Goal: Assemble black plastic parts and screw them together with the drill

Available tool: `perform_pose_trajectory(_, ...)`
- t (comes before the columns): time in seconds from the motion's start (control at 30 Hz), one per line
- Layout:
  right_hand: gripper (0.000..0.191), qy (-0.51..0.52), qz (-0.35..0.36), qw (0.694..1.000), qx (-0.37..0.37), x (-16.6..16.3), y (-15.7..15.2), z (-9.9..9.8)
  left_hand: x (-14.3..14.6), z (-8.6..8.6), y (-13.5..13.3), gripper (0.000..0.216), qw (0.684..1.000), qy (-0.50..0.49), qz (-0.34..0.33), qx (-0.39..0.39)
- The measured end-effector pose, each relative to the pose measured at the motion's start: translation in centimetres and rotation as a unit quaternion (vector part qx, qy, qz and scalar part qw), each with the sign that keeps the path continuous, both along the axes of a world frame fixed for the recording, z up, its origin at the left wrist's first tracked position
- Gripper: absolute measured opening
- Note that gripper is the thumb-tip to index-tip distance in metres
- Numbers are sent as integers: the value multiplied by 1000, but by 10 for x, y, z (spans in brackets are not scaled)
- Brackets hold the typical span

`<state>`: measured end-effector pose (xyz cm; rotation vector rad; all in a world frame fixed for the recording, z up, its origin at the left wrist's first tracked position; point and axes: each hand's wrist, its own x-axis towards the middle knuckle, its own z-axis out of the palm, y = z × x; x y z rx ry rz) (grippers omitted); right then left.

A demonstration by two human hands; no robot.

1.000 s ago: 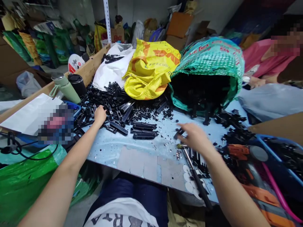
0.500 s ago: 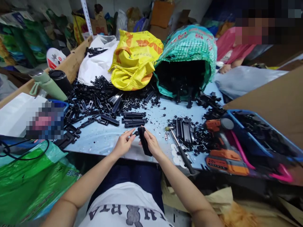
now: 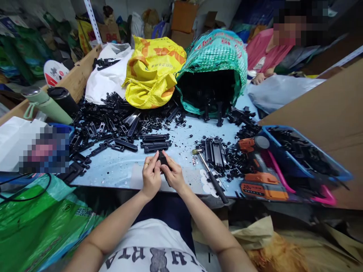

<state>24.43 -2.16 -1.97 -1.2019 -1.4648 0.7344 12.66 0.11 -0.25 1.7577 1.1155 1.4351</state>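
Both hands met at the near edge of the light blue worktop (image 3: 119, 170), just in front of the person's body. Left hand (image 3: 151, 176) and right hand (image 3: 173, 176) pressed together around a black plastic part (image 3: 163, 160), each grip clenched on it, fingers wrapped on either side; part mostly hidden, only its top end showing between the thumbs. A ring sat on a left-hand finger.

Relative to the held part: just beyond it lay a short stack of black strips (image 3: 155, 142). Farther back and to the left, a big heap of black parts (image 3: 113, 117). Behind that heap, a yellow bag (image 3: 153, 71), a white bag (image 3: 109, 77) and a green woven sack (image 3: 215, 56) lying open toward the person. To the right, a hammer (image 3: 209, 174), then an orange cordless drill (image 3: 256, 170), then a blue bin (image 3: 300, 158) of black parts. Far left, a green flask (image 3: 45, 104) and a black cup (image 3: 62, 99). Another person in pink sat beyond the sack.
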Motion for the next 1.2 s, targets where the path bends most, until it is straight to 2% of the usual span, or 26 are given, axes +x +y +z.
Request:
perform_pose_trajectory(0.07, 52, -28, -9, 1000, 0, -7, -1, -5, -2, -7, 4, 36, 999, 31, -37, 6)
perform_pose_trajectory(0.13, 52, -68, 6, 997, -24, -5, 2, -12, -8, -20, 6, 37, 996, 53, -48, -48)
perform_pose_trajectory(0.2, 49, -141, 44, 987, -64, 8, 12, -19, -13, -36, 6, 42, 988, 70, -16, -138)
perform_pose_trajectory(0.27, 45, -223, 52, 968, -105, 34, 28, -23, -18, -48, 4, 47, 976, 135, 6, -171)
perform_pose_trajectory(0.3, 44, -250, 32, 960, -120, 53, 40, -22, -20, -51, 4, 51, 970, 191, -8, -151)
perform_pose_trajectory(0.37, 44, -268, -56, 952, -139, 97, 66, -16, -22, -50, 8, 59, 941, 318, -100, -56)
perform_pose_trajectory(0.4, 45, -272, -108, 946, -142, 121, 81, -11, -22, -48, 12, 60, 913, 373, -166, -4)
perform_pose_trajectory(0.43, 43, -292, -187, 927, -143, 146, 96, -4, -20, -46, 18, 59, 879, 416, -229, 40)
perform_pose_trajectory(0.5, 44, -303, -269, 903, -141, 194, 125, 10, -17, -45, 29, 55, 819, 476, -305, 95)
perform_pose_trajectory(0.57, 45, -301, -352, 875, -140, 236, 151, 23, -13, -50, 39, 50, 795, 518, -295, 112)
perform_pose_trajectory(0.67, 54, -300, -461, 812, -196, 288, 183, 35, -10, -64, 45, 48, 798, 550, -213, 121)
perform_pose_trajectory(0.73, 68, -302, -472, 789, -251, 313, 200, 39, -11, -71, 44, 47, 801, 559, -175, 128)
perform_pose_trajectory(0.8, 77, -299, -444, 801, -269, 325, 210, 43, -12, -74, 41, 49, 798, 568, -163, 122)
perform_pose_trajectory(0.9, 59, -277, -425, 837, -208, 314, 205, 49, -15, -68, 38, 48, 808, 555, -182, 77)
perform_pose_trajectory(0.97, 47, -267, -422, 854, -145, 284, 185, 51, -15, -60, 39, 55, 856, 479, -195, 25)
perform_pose_trajectory(1.03, 45, -241, -384, 887, -83, 236, 153, 47, -12, -50, 41, 64, 918, 332, -203, -74)
perform_pose_trajectory(1.07, 45, -220, -350, 909, -56, 208, 134, 44, -9, -45, 43, 64, 938, 238, -208, -140)
perform_pose_trajectory(1.1, 46, -107, -278, 954, 5, 178, 114, 39, -5, -40, 44, 61, 944, 138, -213, -211)
perform_pose_trajectory(1.13, 44, -2, -211, 977, 21, 149, 93, 33, 0, -34, 45, 59, 934, 42, -221, -278)
perform_pose_trajectory(1.17, 43, 67, -169, 983, 15, 122, 72, 28, 6, -29, 45, 59, 915, -47, -227, -330)
perform_pose_trajectory(1.2, 44, 94, -144, 985, -7, 100, 53, 24, 11, -25, 45, 58, 894, -113, -226, -370)
